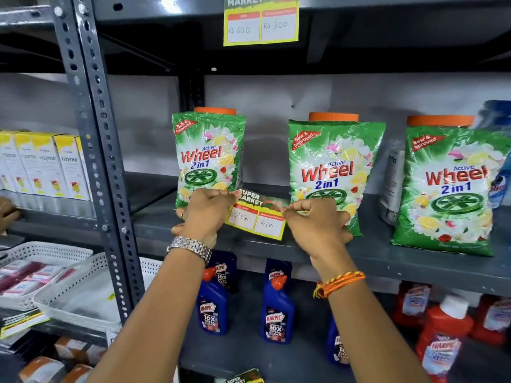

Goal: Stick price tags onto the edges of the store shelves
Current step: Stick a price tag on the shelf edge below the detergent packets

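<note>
A yellow and green price tag (pixel 258 215) with two white boxes lies tilted on the grey middle shelf (pixel 387 261), between two green Wheel detergent bags. My left hand (pixel 206 214), with a metal watch on the wrist, pinches the tag's top left corner. My right hand (pixel 315 222), with an orange thread band on the wrist, pinches its right edge. Both hands are curled, knuckles facing me. A second price tag (pixel 261 22) hangs stuck on the edge of the shelf above.
Green Wheel bags (pixel 210 153) (pixel 336 167) (pixel 448 189) stand on the middle shelf with orange-capped containers behind. Blue Harpic bottles (pixel 273 308) and red bottles (pixel 442 327) fill the shelf below. A perforated steel upright (pixel 96 150) stands left, with white boxes (pixel 47 164) and baskets (pixel 55 280) beyond.
</note>
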`<control>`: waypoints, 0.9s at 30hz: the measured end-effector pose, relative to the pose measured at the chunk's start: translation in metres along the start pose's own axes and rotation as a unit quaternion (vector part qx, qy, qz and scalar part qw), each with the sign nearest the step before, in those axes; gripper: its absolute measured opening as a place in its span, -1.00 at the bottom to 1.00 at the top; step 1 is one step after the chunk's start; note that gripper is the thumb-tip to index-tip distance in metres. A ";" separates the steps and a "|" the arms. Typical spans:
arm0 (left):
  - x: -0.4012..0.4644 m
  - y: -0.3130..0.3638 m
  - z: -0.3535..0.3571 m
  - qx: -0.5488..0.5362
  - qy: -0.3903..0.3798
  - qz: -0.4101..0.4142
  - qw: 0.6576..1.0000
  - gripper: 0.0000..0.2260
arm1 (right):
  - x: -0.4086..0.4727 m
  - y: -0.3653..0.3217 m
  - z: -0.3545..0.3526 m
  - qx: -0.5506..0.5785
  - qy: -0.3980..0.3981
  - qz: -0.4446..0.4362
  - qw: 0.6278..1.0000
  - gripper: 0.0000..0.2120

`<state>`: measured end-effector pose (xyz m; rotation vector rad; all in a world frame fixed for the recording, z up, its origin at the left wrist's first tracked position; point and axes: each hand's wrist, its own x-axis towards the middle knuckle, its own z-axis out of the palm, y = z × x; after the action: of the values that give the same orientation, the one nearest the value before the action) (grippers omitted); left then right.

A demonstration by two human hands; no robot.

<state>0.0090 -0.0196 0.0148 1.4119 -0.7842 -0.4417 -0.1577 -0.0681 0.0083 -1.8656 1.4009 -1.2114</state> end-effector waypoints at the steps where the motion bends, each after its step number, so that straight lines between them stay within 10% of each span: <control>1: -0.002 0.001 -0.001 -0.037 -0.012 0.013 0.999 -0.76 | 0.000 0.000 -0.002 0.030 -0.015 -0.008 0.999 -0.96; 7: -0.016 0.006 -0.020 -0.003 -0.044 0.045 0.998 -0.55 | 0.003 0.007 -0.009 0.115 -0.043 -0.060 0.991 -0.63; 9: -0.013 0.003 -0.027 0.001 -0.072 0.074 0.995 -0.82 | 0.004 0.011 -0.011 0.107 -0.074 -0.064 0.989 -0.45; 13: -0.015 -0.006 -0.037 0.043 -0.134 0.094 0.986 -0.73 | -0.007 0.008 -0.026 0.051 -0.069 -0.096 0.992 -0.78; 18: -0.017 -0.018 -0.045 0.078 -0.163 0.090 0.979 -0.40 | -0.022 0.010 -0.025 0.002 -0.067 -0.115 0.991 -0.70; 24: -0.031 -0.028 -0.049 0.126 -0.134 0.144 0.972 -0.93 | -0.036 0.018 -0.011 -0.022 -0.020 -0.155 0.988 -0.77; 27: -0.034 -0.043 -0.052 0.126 -0.112 0.122 0.978 -0.69 | -0.047 0.023 -0.001 -0.068 0.015 -0.165 0.984 -0.83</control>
<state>0.0302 0.0344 -0.0334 1.4905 -1.2161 -0.3206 -0.1729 -0.0316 -0.0265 -2.2505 1.2498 -1.3314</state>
